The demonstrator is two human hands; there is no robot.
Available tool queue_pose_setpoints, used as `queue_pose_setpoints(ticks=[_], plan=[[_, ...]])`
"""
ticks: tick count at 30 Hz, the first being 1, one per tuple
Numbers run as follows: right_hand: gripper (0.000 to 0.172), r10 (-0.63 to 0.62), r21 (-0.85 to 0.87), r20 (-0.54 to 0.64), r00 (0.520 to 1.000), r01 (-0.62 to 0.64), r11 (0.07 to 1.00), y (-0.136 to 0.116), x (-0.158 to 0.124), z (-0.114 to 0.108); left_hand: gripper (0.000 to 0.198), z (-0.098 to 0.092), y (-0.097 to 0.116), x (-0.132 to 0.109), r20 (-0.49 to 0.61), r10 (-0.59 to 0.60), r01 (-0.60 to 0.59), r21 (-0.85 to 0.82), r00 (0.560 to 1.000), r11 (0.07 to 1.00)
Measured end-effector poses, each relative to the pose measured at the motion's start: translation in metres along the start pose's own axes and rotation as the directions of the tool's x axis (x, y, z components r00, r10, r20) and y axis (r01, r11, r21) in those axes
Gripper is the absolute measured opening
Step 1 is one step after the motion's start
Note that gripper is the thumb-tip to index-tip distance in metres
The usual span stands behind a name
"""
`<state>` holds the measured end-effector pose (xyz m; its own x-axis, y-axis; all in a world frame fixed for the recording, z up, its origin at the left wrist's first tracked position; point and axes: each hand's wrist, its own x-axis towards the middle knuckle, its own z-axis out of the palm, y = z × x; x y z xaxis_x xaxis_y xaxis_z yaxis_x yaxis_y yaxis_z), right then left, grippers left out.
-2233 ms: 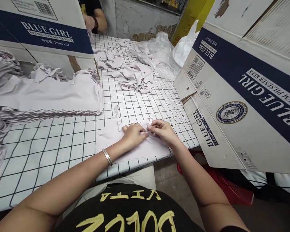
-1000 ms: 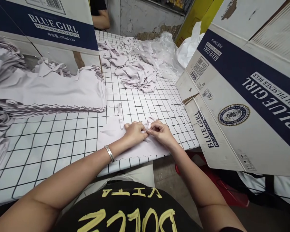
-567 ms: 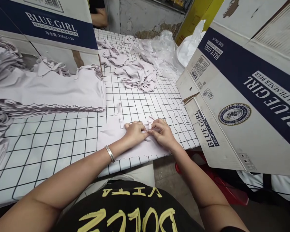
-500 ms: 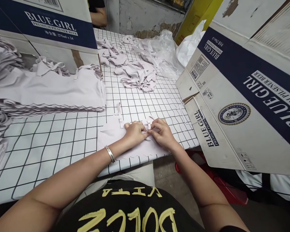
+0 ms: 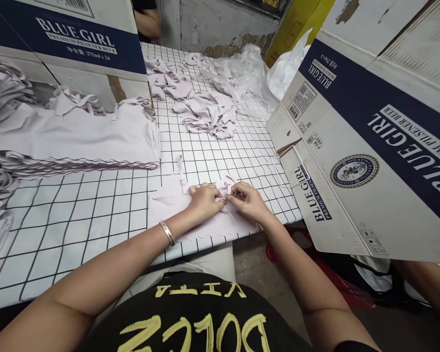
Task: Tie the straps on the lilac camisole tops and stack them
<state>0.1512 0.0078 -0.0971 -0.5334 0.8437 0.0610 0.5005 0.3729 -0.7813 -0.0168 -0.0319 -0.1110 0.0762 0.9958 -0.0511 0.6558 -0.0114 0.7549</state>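
A pale lilac garment (image 5: pixel 168 205) lies flat at the near edge of the grid-patterned table (image 5: pixel 88 215). Both hands rest on its upper right corner. My left hand (image 5: pixel 204 200) and my right hand (image 5: pixel 246 200) meet fingertip to fingertip, pinching a thin strap (image 5: pixel 227 187) of the garment between them. A second strap (image 5: pixel 181 168) lies loose on the table to the left. A metal bangle sits on my left wrist.
A tall stack of flat lilac garments (image 5: pixel 69 139) fills the left. Crumpled ones (image 5: pixel 207 115) and clear plastic bags (image 5: pixel 242 73) lie farther back. Blue Girl cardboard boxes stand at back left (image 5: pixel 66 34) and right (image 5: pixel 370 142). Another person's arm (image 5: pixel 146 27) shows at the far end.
My hands have stayed on the same corner, with only small finger motions on the strap. A bare limb of another person has appeared under the right box.
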Motion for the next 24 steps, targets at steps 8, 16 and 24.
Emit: queue_pose_setpoints(ticks=[8, 16, 24], plan=[[0.047, 0.442, 0.739, 0.149, 0.884, -0.397, 0.544, -0.006, 0.055, 0.002, 0.017, 0.004, -0.011, 0.003, 0.041, 0.104, -0.111, 0.198, 0.994, 0.974], [0.038, 0.471, 0.814, 0.135, 0.872, -0.368, 0.45, -0.008, 0.1, -0.023, 0.049, -0.006, 0.001, -0.021, 0.008, 0.281, -0.257, 0.427, 0.96, 0.867], [0.035, 0.328, 0.563, 0.389, 0.861, -0.504, 0.655, -0.004, 0.147, -0.04, 0.072, 0.023, -0.011, -0.06, 0.39, 0.53, -0.652, 0.342, 0.753, 0.676]])
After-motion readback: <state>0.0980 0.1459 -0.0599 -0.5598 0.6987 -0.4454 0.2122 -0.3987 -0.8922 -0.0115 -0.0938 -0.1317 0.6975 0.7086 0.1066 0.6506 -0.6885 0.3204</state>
